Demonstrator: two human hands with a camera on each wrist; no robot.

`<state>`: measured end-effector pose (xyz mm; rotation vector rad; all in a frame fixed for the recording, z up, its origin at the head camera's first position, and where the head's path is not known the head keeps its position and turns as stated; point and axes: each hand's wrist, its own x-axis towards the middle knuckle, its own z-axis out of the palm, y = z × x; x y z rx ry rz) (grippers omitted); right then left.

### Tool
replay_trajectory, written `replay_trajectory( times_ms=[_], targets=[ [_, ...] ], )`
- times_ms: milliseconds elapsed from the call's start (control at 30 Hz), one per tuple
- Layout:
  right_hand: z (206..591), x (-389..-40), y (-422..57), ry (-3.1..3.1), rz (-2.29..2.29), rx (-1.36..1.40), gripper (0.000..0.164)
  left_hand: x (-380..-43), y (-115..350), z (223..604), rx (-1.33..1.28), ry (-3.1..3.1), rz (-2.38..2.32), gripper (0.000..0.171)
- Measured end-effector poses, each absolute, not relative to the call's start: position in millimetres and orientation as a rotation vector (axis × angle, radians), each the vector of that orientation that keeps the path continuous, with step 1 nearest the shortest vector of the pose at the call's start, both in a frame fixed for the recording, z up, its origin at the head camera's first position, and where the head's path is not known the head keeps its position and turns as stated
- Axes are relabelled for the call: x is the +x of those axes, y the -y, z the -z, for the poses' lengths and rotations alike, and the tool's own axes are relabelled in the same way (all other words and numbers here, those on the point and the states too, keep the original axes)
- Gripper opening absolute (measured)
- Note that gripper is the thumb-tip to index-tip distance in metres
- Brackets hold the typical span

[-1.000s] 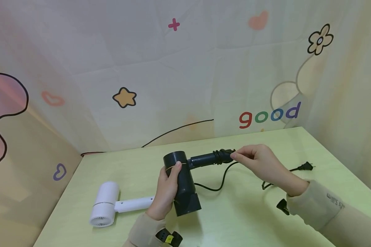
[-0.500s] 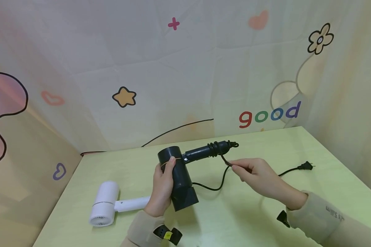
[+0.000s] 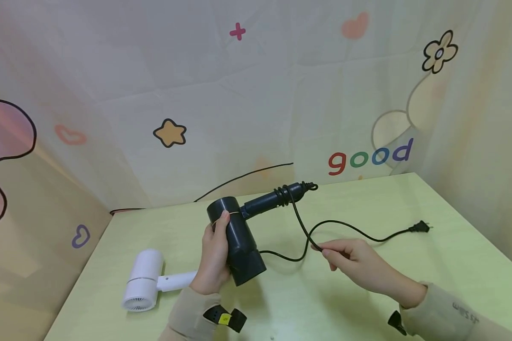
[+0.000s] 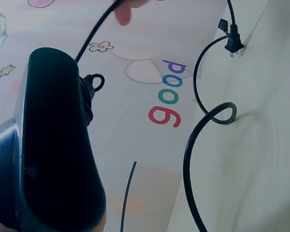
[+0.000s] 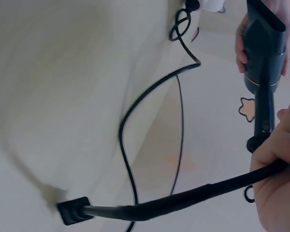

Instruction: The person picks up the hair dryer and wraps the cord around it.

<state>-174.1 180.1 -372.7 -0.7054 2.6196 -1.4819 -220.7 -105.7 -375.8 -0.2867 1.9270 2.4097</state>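
My left hand (image 3: pixel 215 253) grips the body of a black hair dryer (image 3: pixel 241 241), thumb along its near side, and holds it tilted above the table. Its handle (image 3: pixel 264 202) points up to the right, with black cord (image 3: pixel 287 195) wound round the far part. From those coils a loose stretch of cord (image 3: pixel 299 218) runs down to my right hand (image 3: pixel 358 263), which pinches it between thumb and fingers. Beyond the right hand, the pinched cord leads to a dark plug (image 5: pixel 75 211) in the right wrist view. In the left wrist view the dryer's dark nozzle (image 4: pixel 58 145) fills the left side.
A white hair dryer (image 3: pixel 144 279) lies on the pale green table (image 3: pixel 106 265) at the left, its handle partly behind my left arm. Another black cord (image 3: pixel 345 225) curves across the table to a plug (image 3: pixel 420 226) at the right. A printed curtain (image 3: pixel 239 104) stands behind.
My right hand has left the handle's end and come down towards me, drawing a length of cord off the coils. The left hand has shifted left and slightly up with the black hair dryer.
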Motion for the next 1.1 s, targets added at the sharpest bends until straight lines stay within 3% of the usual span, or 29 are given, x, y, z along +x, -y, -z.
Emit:
replay_trajectory(
  times_ms=[500, 1100],
  targets=[
    [407.6, -184.7, -186.9, -2.476, 1.497, -0.648, 0.032, -217.2, 117.0, 366.9, -0.271, -1.863, -2.445, 0.071],
    [416.1, -198.5, -186.8, -2.560, 1.446, -0.302, 0.039, -208.0, 116.6, 358.7, -0.162, -1.767, -2.464, 0.060]
  ],
)
